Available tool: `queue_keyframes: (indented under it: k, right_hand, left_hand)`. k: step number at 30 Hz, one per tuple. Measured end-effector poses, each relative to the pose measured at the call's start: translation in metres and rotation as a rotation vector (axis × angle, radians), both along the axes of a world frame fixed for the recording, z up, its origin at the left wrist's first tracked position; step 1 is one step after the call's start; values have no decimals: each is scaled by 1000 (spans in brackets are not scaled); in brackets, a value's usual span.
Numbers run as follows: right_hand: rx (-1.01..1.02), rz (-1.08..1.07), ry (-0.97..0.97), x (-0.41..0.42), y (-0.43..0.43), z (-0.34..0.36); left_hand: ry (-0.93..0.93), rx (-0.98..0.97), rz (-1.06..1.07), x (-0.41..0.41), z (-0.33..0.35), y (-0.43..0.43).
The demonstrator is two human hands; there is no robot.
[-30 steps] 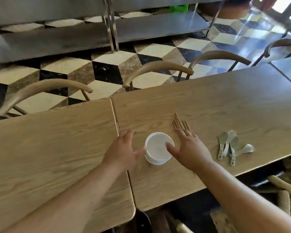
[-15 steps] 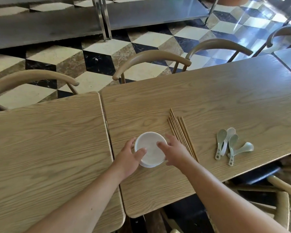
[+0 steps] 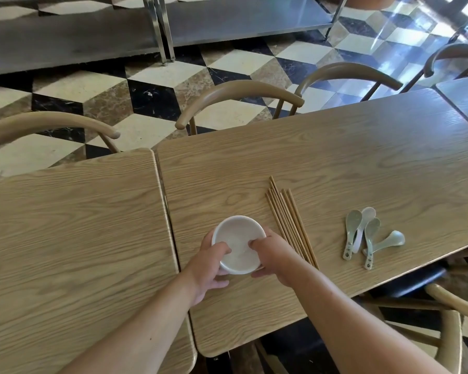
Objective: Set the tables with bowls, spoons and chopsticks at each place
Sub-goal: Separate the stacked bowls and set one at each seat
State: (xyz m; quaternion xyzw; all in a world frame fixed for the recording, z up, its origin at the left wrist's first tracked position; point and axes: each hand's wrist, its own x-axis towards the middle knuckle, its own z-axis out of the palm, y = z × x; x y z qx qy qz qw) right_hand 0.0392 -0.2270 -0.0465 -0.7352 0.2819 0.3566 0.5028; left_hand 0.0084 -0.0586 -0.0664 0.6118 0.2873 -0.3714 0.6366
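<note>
A white bowl [image 3: 237, 236], possibly the top of a stack, sits near the front of the right wooden table [image 3: 335, 163]. My left hand [image 3: 210, 268] grips its left rim with the thumb inside. My right hand [image 3: 274, 259] grips its right rim, thumb inside too. Several wooden chopsticks [image 3: 288, 220] lie in a bundle just right of the bowl, partly under my right wrist. Several pale green and white spoons [image 3: 365, 234] lie in a loose pile further right near the table's front edge.
A second wooden table [image 3: 73, 225] butts against the left side, with a narrow seam between them. Curved-back wooden chairs [image 3: 241, 93] stand along the far side, another chair [image 3: 449, 338] at the near right. A third table corner [image 3: 465, 90] is far right. Steel shelving stands on the chequered floor.
Both hands went from lying flat beside the bowl to closing on its rim, thumbs now inside. My right hand came off the chopsticks, which now show in full. The camera tilted down slightly.
</note>
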Motion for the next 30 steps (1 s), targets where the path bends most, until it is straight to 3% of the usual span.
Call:
queue_keyframes:
  k: [8, 17, 25, 30]
  right_hand:
    - [83, 2, 69, -13, 24, 14]
    - [168, 170, 131, -39, 135, 38]
    - [235, 326, 145, -86, 258, 52]
    - [262, 391, 155, -131, 331, 66]
  left_hand:
    - [-25, -85, 170, -22, 3, 22]
    - [-2, -53, 422, -75, 30, 130]
    - [-80, 50, 481, -148, 48, 250]
    - [-151, 101, 389, -211, 33, 324]
